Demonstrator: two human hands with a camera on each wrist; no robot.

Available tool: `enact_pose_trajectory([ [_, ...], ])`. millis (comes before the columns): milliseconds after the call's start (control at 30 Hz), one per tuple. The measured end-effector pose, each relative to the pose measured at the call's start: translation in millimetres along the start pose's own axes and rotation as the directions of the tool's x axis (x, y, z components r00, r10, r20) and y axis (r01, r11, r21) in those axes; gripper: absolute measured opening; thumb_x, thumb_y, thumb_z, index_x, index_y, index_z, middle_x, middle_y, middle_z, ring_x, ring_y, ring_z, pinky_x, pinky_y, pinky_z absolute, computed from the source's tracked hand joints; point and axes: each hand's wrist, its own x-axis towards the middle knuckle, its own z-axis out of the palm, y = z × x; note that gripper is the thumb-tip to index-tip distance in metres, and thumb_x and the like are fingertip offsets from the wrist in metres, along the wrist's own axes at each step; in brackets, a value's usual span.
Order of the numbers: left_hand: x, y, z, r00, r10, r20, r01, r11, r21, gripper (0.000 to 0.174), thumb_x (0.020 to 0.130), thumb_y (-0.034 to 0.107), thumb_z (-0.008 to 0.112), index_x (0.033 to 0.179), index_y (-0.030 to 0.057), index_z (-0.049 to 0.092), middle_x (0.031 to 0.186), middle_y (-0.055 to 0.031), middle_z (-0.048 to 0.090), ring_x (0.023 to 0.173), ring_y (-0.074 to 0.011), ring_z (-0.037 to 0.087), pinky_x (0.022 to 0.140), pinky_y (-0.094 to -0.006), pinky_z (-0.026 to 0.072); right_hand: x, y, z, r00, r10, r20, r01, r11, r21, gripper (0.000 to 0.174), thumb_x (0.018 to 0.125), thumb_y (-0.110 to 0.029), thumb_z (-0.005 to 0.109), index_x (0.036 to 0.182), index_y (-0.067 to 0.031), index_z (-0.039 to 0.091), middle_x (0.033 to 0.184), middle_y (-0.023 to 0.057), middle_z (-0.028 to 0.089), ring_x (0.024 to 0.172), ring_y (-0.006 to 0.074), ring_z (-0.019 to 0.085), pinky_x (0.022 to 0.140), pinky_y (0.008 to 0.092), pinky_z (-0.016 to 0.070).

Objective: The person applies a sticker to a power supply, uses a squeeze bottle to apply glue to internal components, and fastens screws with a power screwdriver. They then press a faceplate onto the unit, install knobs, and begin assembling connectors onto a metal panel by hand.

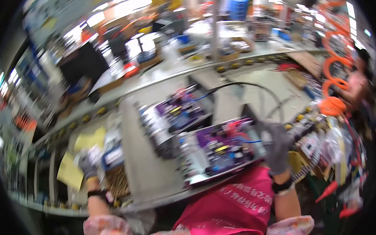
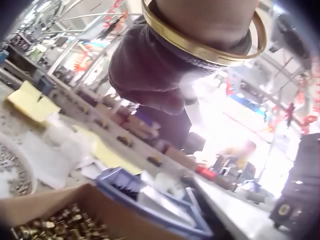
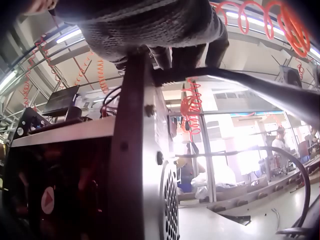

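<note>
In the head view an opened metal case (image 1: 193, 177) with a purple circuit board (image 1: 224, 149) sits at the bench's front edge. My gloved right hand (image 1: 276, 147) is at its right end; in the right wrist view that hand (image 3: 155, 30) lies over the top corner of the case (image 3: 155, 135), fingers bent down behind it. A second opened case (image 1: 157, 126) stands just behind. My gloved left hand (image 1: 86, 165) is by yellow paper (image 1: 70, 171) and a blue tray (image 1: 113, 157); in the left wrist view its fingers (image 2: 155, 100) look curled, contents hidden.
A cardboard box of brass screws (image 1: 117, 182) stands beside the blue tray. A black cable (image 1: 257, 85) arcs behind the cases. Coiled orange hose (image 1: 336, 65) hangs at the right, near a seated person (image 1: 357, 84). Bagged parts (image 1: 331, 146) lie right of my right hand.
</note>
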Motion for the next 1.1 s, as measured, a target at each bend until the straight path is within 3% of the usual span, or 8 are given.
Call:
enact_pose_trajectory([
  [100,-63,139,28,0.991,0.047,0.124,-0.05,0.998,0.023,0.019,0.093,0.022,0.059,0.085,0.0047,0.06,0.065,0.0003,0.053,0.053,-0.0085,0.052,0.041,-0.0224,0.042,13,-47,-15,0.971,-0.094,-0.218,0.057,0.983,-0.173,0.029,0.087,-0.012,0.056,0.112,0.0014,0.058,0.107,0.0163,0.057,0.096,0.0324,0.054,0.088,0.0422,0.0421],
  [233,-180,315,61,0.905,-0.11,0.41,0.196,0.965,-0.175,0.022,0.094,0.023,0.056,0.09,0.0019,0.057,0.069,-0.0042,0.056,0.049,-0.0127,0.058,0.041,-0.0249,0.048,10,-118,-21,0.997,-0.049,0.052,0.037,0.98,0.197,0.037,0.077,-0.009,0.064,0.113,-0.0011,0.06,0.111,0.0154,0.058,0.099,0.0301,0.056,0.089,0.0407,0.0439],
  [333,-216,337,72,0.751,0.216,0.624,-0.158,0.976,-0.148,0.019,0.093,0.015,0.057,0.094,-0.0035,0.062,0.071,-0.0054,0.063,0.06,-0.008,0.058,0.053,-0.0217,0.0475,19,-157,-10,0.93,-0.334,0.153,0.262,0.895,0.361,0.04,0.076,-0.02,0.069,0.113,-0.004,0.061,0.116,0.0163,0.059,0.101,0.0304,0.057,0.09,0.0402,0.0441],
  [467,-243,356,91,0.507,-0.083,0.858,0.483,0.852,-0.203,0.022,0.092,0.017,0.056,0.1,-0.0043,0.058,0.08,-0.0106,0.064,0.077,-0.0147,0.064,0.069,-0.0277,0.054,7,-152,-4,0.86,-0.41,0.304,0.248,0.856,0.454,0.045,0.081,-0.032,0.069,0.113,-0.0016,0.061,0.105,0.0145,0.064,0.093,0.03,0.062,0.082,0.0399,0.0489],
  [700,-261,341,107,0.253,0.077,0.964,0.7,0.674,-0.237,0.029,0.086,0.009,0.068,0.111,-0.0028,0.057,0.112,-0.0098,0.06,0.095,-0.0123,0.057,0.082,-0.027,0.0481,-11,-123,-5,0.879,-0.329,0.344,0.147,0.875,0.462,0.037,0.082,-0.024,0.07,0.106,0.0024,0.063,0.085,0.0149,0.066,0.073,0.0296,0.066,0.066,0.0367,0.0532],
  [767,-261,340,108,0.223,0.034,0.974,0.719,0.669,-0.188,0.026,0.085,0.009,0.069,0.107,-0.002,0.06,0.112,-0.0108,0.06,0.095,-0.0143,0.059,0.08,-0.027,0.049,-13,-121,-5,0.858,-0.356,0.37,0.164,0.873,0.459,0.033,0.082,-0.023,0.069,0.104,0.0011,0.064,0.082,0.0131,0.066,0.071,0.0286,0.066,0.064,0.0361,0.0529],
  [867,-260,338,115,0.466,0.431,0.772,-0.075,0.889,-0.451,0.017,0.083,0.007,0.069,0.097,-0.0004,0.064,0.106,-0.0129,0.061,0.089,-0.0179,0.062,0.075,-0.0279,0.0505,-15,-120,-5,0.835,-0.377,0.401,0.16,0.863,0.479,0.028,0.082,-0.023,0.069,0.1,-0.0012,0.065,0.079,0.0114,0.066,0.069,0.0283,0.065,0.062,0.036,0.0521],
  [1100,-256,340,113,0.452,0.415,0.79,0.033,0.877,-0.479,0.012,0.081,0.01,0.071,0.09,0.0019,0.068,0.096,-0.013,0.065,0.081,-0.0206,0.065,0.07,-0.0304,0.0516,-5,-130,-11,0.871,-0.386,0.303,0.257,0.885,0.389,0.022,0.079,-0.022,0.071,0.092,-0.0051,0.066,0.075,0.0076,0.064,0.066,0.026,0.063,0.06,0.0355,0.0509],
])
